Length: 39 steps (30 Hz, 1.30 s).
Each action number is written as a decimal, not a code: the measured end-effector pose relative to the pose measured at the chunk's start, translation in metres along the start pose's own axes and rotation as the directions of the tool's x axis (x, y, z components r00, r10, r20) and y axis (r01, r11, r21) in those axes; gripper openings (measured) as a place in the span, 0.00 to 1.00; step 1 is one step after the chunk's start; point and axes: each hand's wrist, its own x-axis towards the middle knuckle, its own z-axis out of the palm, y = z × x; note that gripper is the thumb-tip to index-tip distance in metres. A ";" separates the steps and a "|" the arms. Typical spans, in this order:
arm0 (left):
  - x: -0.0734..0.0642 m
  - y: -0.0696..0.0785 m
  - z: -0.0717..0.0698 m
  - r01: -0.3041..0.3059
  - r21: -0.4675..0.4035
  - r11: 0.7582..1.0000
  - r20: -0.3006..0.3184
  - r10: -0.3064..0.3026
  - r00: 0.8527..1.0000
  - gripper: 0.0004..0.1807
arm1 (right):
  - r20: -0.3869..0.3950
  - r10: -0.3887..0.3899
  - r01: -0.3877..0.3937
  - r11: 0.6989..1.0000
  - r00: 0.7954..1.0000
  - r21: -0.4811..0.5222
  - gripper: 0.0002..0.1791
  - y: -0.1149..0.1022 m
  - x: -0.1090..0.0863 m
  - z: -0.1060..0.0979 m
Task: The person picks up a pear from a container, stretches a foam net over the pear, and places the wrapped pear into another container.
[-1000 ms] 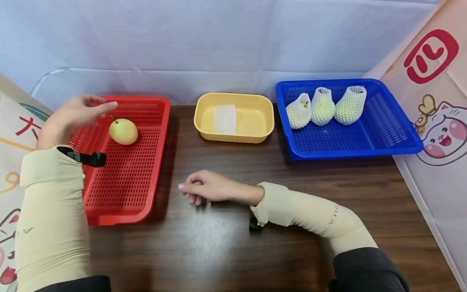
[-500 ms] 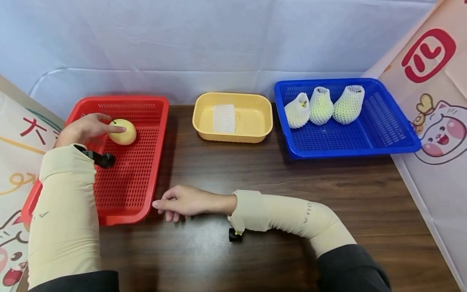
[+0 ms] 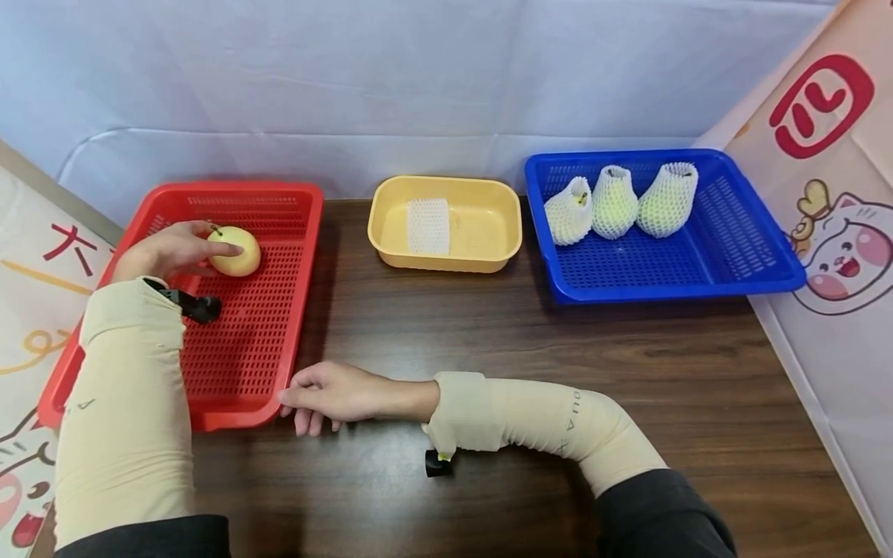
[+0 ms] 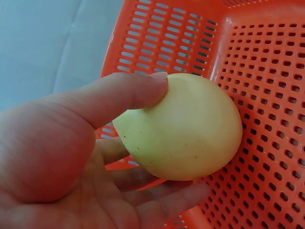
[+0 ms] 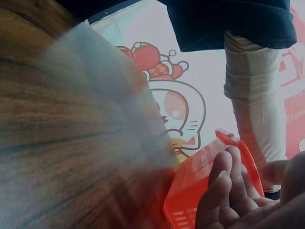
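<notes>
A yellow pear [image 4: 190, 129] with a dark stem lies in the red perforated basket [image 3: 244, 356], toward its back. My left hand [image 3: 170, 249] reaches in from the left and grips the pear, thumb on one side and fingers curled beneath the other in the left wrist view. At the basket's near right corner is my right hand [image 3: 335, 395], fingers loosely curled and fingertips right by the rim. It holds nothing.
A yellow tub [image 3: 488, 232] at the back middle holds a flat white foam net [image 3: 429, 226]. To its right, three pears in foam nets [image 3: 614, 203] stand in a blue basket [image 3: 670, 271]. Behind everything hangs a pale cloth [image 3: 418, 85]; brown wood tabletop [image 3: 558, 349] lies in front.
My left hand has come down into the red basket and taken hold of the pear. The right hand has moved left and nearer, up to the basket's corner.
</notes>
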 end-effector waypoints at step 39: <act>0.014 -0.023 0.015 -0.183 0.017 0.983 -0.052 0.184 0.982 0.45 | -0.016 0.042 -0.039 0.989 0.999 0.143 0.15 -0.001 0.004 0.006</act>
